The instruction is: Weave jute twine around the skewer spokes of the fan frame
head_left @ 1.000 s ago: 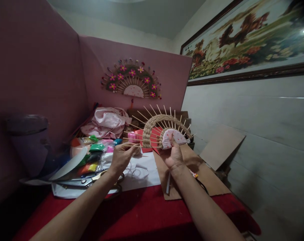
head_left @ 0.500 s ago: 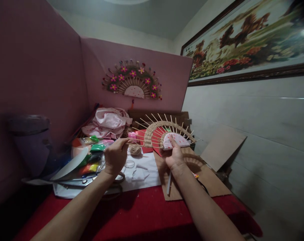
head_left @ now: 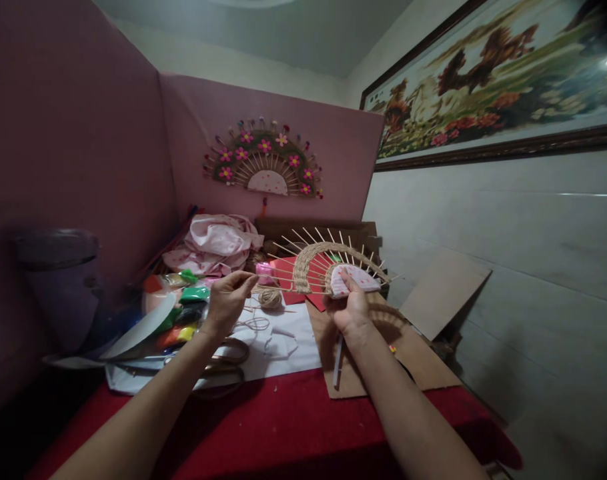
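Observation:
My right hand (head_left: 349, 308) grips a half-round woven fan frame (head_left: 316, 257) by its padded base (head_left: 356, 280), covered in white cloth with pink spots; the thumb lies on top. Thin wooden sticks radiate from that base, with a band of braided twine woven across them. To the left, my left hand (head_left: 227, 300) is closed in a pinch on a thin strand of twine, just off the tips of the lowest sticks. A ball of twine (head_left: 270, 299) rests on the white sheet below, with loose loops of twine (head_left: 256, 323) near it.
Scissors (head_left: 228, 353) and bagged colourful materials (head_left: 186, 327) lie at left, before crumpled pink cloth (head_left: 223, 237). Cardboard (head_left: 423, 367) is under my right arm on the red tablecloth (head_left: 283, 420). A finished flowered fan (head_left: 266, 160) hangs on the pink panel behind.
My left hand has drawn slightly left and its fingers have shifted. The fan frame has tilted and moved a little right, still in my right hand. More loose twine shows on the sheet.

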A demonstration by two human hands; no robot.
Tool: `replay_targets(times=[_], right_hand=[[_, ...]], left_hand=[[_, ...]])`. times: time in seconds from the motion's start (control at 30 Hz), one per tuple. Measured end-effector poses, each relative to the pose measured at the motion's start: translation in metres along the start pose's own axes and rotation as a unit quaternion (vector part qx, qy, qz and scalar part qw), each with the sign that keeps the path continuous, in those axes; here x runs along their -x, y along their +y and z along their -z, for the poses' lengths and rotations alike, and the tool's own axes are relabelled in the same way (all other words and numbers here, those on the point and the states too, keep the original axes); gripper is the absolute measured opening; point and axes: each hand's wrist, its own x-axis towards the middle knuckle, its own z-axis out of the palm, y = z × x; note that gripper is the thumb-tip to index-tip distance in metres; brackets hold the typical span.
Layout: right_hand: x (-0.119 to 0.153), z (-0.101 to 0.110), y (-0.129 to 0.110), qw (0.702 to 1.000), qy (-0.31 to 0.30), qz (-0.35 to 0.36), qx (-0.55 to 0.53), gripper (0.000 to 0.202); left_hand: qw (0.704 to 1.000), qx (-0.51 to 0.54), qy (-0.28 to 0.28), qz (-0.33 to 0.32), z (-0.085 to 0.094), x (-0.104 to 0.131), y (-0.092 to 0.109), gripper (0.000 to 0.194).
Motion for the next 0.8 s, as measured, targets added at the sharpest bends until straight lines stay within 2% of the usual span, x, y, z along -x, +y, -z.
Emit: replay_targets(times=[0.1, 0.17, 0.3, 0.4, 0.53, 0.63, 0.8], right_hand=[[0.002, -0.001, 0.001, 0.999, 0.024, -0.029, -0.018, 0.014], [0.004, -0.002, 0.004, 0.999, -0.003, -0.034, -0.022, 0.016], [0.007, -0.003, 0.012, 0.997, -0.052, -0.053, -0.036, 0.018], [0.01, -0.004, 0.02, 0.996, -0.066, -0.055, -0.031, 0.02], [0.013, -0.005, 0.025, 0.992, -0.097, -0.073, -0.04, 0.022], [0.015, -0.007, 0.024, 0.991, -0.102, -0.066, -0.061, 0.018], [0.018, -0.01, 0.019, 0.993, -0.095, -0.019, -0.068, 0.019]], left_hand=[[0.987, 0.109, -0.06, 0.106, -0.007, 0.004, 0.0, 0.026], [0.969, 0.158, -0.099, 0.16, -0.013, 0.009, 0.0, 0.027], [0.949, 0.178, -0.159, 0.206, -0.022, 0.018, 0.005, 0.025], [0.939, 0.181, -0.2, 0.213, -0.023, 0.021, 0.011, 0.023], [0.948, 0.171, -0.201, 0.177, -0.022, 0.022, 0.014, 0.019], [0.95, 0.171, -0.192, 0.177, -0.023, 0.022, 0.013, 0.021], [0.96, 0.194, -0.121, 0.162, -0.028, 0.025, 0.009, 0.027]])
